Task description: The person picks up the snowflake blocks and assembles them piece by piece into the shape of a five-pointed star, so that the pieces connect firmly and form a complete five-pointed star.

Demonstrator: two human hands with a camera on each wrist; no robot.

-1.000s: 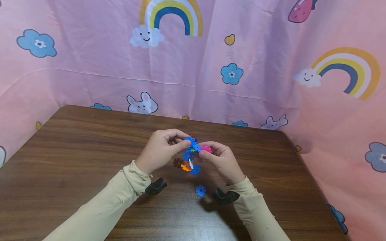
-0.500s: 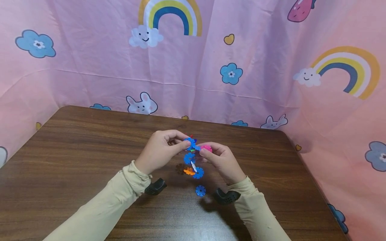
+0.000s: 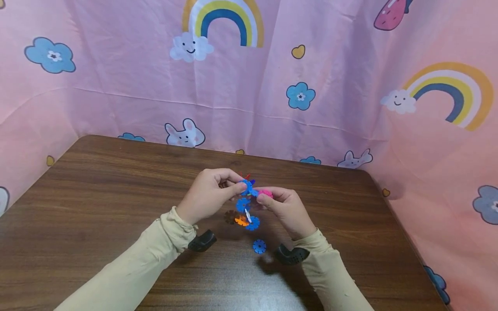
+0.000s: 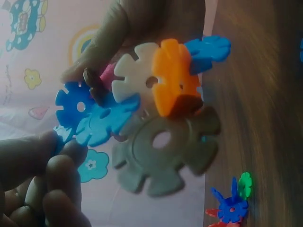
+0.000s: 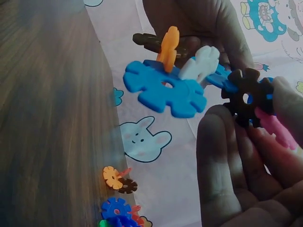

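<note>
Fingers (image 3: 235, 188) of the left hand (image 3: 204, 194) are clamped, thumb against fingertip, on a blue notched plastic disc (image 3: 246, 187). Behind these fingertips, a cluster of red and dark-blue notched pieces (image 4: 236, 213) is seen on the brown wood-grain table (image 3: 116, 194). Below the gap between the two pinches, linked pieces are held off the tabletop: a dark-brown disc (image 3: 230, 217), an orange disc (image 3: 241, 221), an upper hanging blue disc (image 3: 243, 204), a white disc (image 3: 247, 215) and a lower hanging blue disc (image 3: 253, 223). Under them, well below the fingers, a loose blue disc (image 3: 259, 250) is seen lying. To the right, a pink notched plastic disc (image 3: 266, 193) is pinched by the right hand (image 3: 288, 209); a second brown disc (image 5: 236, 90) is seen beside that thumb. Since half a second ago, only a slight swing of the hanging discs is noticed; both pinches are unchanged, so work is judged to be centred on the join between the fingers.
</note>
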